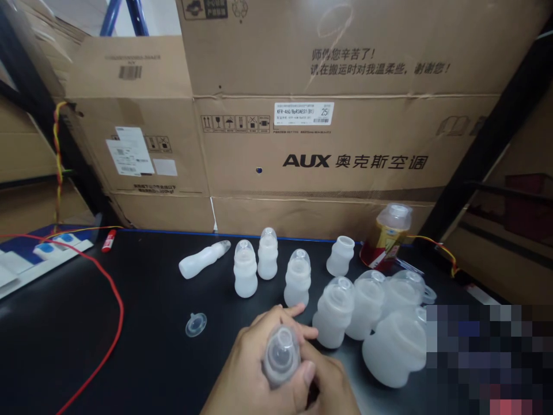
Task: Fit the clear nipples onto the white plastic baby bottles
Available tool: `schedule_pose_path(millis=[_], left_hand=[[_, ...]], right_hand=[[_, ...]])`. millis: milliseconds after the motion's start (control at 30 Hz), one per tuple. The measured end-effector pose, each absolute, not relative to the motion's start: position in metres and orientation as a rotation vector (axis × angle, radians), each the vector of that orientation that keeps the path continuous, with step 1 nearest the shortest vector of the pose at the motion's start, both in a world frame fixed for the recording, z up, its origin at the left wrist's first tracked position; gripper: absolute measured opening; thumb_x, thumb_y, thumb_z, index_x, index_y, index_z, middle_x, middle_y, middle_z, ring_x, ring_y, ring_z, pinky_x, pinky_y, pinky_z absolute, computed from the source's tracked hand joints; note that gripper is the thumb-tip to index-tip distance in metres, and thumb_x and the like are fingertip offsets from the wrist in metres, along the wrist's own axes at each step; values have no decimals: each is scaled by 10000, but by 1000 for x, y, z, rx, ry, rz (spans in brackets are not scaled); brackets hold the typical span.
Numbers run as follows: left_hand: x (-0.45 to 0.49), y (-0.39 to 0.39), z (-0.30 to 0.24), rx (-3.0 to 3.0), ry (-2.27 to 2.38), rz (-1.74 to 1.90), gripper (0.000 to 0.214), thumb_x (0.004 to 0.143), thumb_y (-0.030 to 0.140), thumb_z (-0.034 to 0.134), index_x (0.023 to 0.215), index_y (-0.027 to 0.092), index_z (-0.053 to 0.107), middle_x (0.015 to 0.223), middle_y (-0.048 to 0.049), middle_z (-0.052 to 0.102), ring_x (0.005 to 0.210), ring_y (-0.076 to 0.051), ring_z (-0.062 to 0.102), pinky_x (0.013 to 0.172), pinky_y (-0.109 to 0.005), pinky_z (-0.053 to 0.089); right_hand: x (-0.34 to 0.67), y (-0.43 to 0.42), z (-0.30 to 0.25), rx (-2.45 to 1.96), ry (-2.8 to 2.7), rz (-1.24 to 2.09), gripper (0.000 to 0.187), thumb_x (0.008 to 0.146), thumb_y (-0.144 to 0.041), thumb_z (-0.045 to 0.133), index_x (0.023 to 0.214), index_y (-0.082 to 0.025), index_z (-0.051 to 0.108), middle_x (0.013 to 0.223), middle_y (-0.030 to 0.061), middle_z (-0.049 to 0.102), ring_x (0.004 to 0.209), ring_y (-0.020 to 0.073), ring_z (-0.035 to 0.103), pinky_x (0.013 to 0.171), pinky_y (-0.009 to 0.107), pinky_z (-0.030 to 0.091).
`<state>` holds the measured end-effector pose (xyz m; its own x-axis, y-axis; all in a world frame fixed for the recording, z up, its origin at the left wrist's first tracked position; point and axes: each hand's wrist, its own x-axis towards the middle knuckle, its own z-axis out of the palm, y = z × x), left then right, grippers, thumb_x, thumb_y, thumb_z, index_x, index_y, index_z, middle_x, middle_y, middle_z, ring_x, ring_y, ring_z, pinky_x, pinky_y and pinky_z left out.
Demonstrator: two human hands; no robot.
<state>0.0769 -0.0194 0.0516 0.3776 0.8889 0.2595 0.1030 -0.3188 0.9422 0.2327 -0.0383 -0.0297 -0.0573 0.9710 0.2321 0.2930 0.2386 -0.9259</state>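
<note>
Both my hands meet low in the middle of the view around one small frosted white baby bottle (281, 353) with a clear cap over its teat. My left hand (246, 369) wraps round the bottle's body, thumb pressed against its side. My right hand (330, 383) closes on it from the right, fingers curled. Just beyond my hands stand several similar capped bottles (297, 278) on the black table (142, 323). One slim bottle (203, 259) lies on its side at the left of the group. A loose clear teat (196, 324) lies left of my hands.
Large cardboard boxes (319, 155) wall off the back of the table. A red cable (113, 311) loops across the left side, near a red marker (108, 240) and a white and blue tray (38, 253). A red and gold jar (386, 237) stands at the back right.
</note>
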Motion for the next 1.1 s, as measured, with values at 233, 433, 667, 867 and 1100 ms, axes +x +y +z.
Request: schedule_pose_path(millis=[233,433,667,867,1100], left_hand=[[77,-22,49,1601,909,1147,334,827,418,886,1143,321,841,1058,-6,628,780,-165,631,682,-267,511],[66,-21,48,1512,981,1301,627,690,385,1046,1237,352,741,1032,41,829,978,-220,765,917,-279,553],[65,-27,58,1507,982,1362,551,715,505,1053,1188,334,829,1097,12,905,1026,-242,846,927,-272,615],[71,-35,63,1391,1018,1489,549,732,593,1033,1171,331,834,1104,-1,917,1036,-230,866,944,-250,630],[62,-39,62,1176,1158,1790,674,713,685,1016,1198,294,758,1080,-13,913,1003,-226,862,895,-245,676]], right_hand=[[233,-38,-21,-1283,-1571,925,387,710,-269,700,1068,-250,843,626,-55,558,513,110,439,523,249,273],[228,-41,-8,-1320,-1512,993,341,694,-269,719,1013,-238,837,640,-63,546,519,94,377,508,225,248],[221,-44,3,-1378,-1499,929,329,675,-288,722,977,-232,838,586,-87,439,510,86,312,494,230,214],[217,-44,2,-1386,-1460,927,314,676,-348,805,979,-270,842,582,-74,530,517,109,412,502,228,272],[214,-44,-13,-1455,-1462,725,412,638,-314,869,1050,-318,870,635,-65,723,481,135,607,445,193,429]])
